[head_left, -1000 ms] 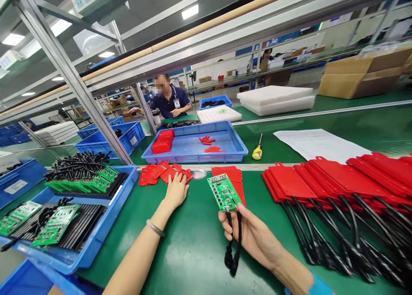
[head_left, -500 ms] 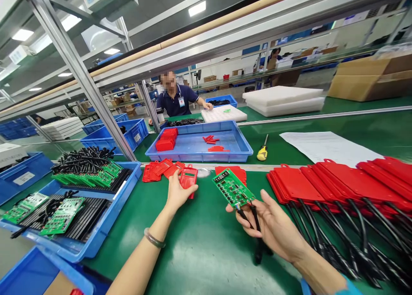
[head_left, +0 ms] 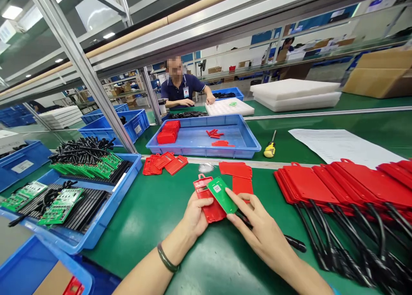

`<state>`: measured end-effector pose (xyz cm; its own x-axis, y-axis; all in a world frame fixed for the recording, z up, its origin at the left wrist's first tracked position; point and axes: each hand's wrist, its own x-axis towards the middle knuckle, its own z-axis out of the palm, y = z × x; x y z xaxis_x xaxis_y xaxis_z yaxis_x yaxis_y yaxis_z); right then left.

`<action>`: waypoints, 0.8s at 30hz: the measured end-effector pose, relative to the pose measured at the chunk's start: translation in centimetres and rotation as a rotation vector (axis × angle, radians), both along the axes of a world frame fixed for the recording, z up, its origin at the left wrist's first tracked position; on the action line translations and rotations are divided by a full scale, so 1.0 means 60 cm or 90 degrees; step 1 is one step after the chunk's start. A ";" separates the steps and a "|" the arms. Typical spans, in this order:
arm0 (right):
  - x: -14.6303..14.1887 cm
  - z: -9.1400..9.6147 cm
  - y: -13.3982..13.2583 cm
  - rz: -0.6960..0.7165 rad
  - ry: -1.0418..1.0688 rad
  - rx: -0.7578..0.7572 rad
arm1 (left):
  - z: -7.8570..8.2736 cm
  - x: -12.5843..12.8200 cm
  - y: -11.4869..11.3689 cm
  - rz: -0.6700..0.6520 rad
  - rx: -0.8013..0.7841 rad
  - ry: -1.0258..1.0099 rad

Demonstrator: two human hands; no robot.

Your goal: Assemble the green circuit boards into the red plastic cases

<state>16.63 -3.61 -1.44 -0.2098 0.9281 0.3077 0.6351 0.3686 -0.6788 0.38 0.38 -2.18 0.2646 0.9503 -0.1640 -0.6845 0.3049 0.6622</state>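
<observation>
Green circuit board (head_left: 220, 196) now face-down

Green board (head_left: 221, 195), red case (head_left: 213, 211) in fingers (head_left: 241, 204)

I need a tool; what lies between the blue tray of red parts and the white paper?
A yellow-handled screwdriver lies there, shown in the head view.

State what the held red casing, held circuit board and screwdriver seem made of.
Red casing: likely moulded plastic, satin; raised edges, end loop.
Circuit board: probably resin laminate, smoothly coated; thin, flat, green.
Screwdriver: slim grey shaft, apparently metal; yellow-and-black handle, likely plastic, finish unclear.
</observation>
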 end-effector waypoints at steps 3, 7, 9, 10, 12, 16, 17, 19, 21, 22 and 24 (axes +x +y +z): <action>-0.012 -0.014 -0.005 -0.017 -0.063 0.051 | 0.003 0.004 -0.011 -0.012 0.028 -0.024; -0.019 -0.025 -0.007 -0.026 -0.121 0.104 | 0.002 0.004 -0.014 0.008 0.059 -0.061; -0.021 -0.028 -0.007 -0.016 -0.137 0.125 | 0.003 0.006 -0.015 0.014 0.072 -0.065; -0.023 -0.030 -0.007 -0.011 -0.143 0.134 | 0.003 0.008 -0.017 0.016 0.075 -0.064; -0.027 -0.033 -0.008 -0.012 -0.157 0.149 | 0.004 0.012 -0.020 0.028 0.076 -0.060; -0.038 -0.036 -0.009 -0.023 -0.189 0.159 | 0.004 0.021 -0.026 0.063 0.072 -0.058; -0.041 -0.037 -0.009 -0.019 -0.195 0.155 | 0.003 0.022 -0.027 0.073 0.072 -0.054; -0.044 -0.037 -0.010 -0.011 -0.203 0.147 | 0.002 0.024 -0.027 0.092 0.071 -0.044; -0.046 -0.038 -0.011 -0.007 -0.205 0.139 | 0.002 0.025 -0.027 0.102 0.062 -0.032; -0.046 -0.038 -0.012 -0.006 -0.203 0.135 | 0.003 0.025 -0.027 0.106 0.055 -0.028; -0.045 -0.038 -0.014 -0.005 -0.191 0.121 | 0.003 0.026 -0.027 0.113 0.044 -0.018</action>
